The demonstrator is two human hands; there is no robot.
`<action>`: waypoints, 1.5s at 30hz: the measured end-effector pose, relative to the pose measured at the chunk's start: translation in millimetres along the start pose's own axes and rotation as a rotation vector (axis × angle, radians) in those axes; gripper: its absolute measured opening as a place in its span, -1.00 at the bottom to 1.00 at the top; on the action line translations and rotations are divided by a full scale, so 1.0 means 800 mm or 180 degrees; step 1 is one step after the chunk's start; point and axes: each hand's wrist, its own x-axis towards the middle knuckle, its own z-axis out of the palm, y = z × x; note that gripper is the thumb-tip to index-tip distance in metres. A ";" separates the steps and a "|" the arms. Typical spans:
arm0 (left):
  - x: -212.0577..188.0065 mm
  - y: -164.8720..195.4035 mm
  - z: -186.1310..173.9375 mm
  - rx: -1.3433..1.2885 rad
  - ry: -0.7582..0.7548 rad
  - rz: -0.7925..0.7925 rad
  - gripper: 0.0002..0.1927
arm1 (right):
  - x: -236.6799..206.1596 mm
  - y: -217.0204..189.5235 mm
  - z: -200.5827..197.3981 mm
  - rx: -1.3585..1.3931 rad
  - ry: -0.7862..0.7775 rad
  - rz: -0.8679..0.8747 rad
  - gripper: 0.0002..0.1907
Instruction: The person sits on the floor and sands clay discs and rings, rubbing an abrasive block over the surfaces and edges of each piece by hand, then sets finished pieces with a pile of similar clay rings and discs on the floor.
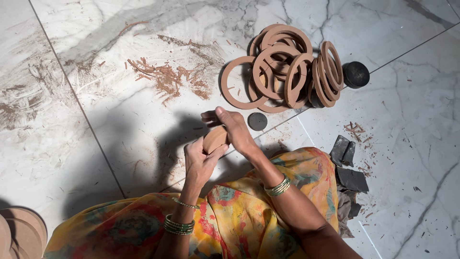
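A small round piece of brown clay (214, 138) sits between both hands above the marble floor. My left hand (199, 159) cups it from below, fingers curled under it. My right hand (233, 128) presses over its top and far side, thumb pointing left. Beyond the hands lies a heap of several brown clay rings (282, 67), some flat and some leaning on edge. A small dark disc (257, 121) rests on the floor just right of my right hand.
Clay shavings (167, 79) are scattered on the white marble floor (96, 120) at upper left. A dark round lump (355, 74) sits right of the rings. Dark cloth pieces (347, 165) lie at right. Flat clay discs (17, 232) stack at the bottom left corner.
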 end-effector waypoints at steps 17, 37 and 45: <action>0.020 -0.021 0.005 -0.4510 -0.0943 -0.0614 -0.36 | -0.039 -0.044 0.063 -0.3148 0.0495 -0.1655 -0.24; 0.029 -0.034 0.003 -0.4510 -0.0849 -0.0457 -0.30 | -0.031 -0.021 0.088 -0.3429 0.0384 -0.1163 -0.03; 0.031 -0.036 0.010 -0.4361 -0.0902 -0.0251 -0.31 | -0.029 -0.022 0.087 -0.3016 0.0434 -0.1205 -0.10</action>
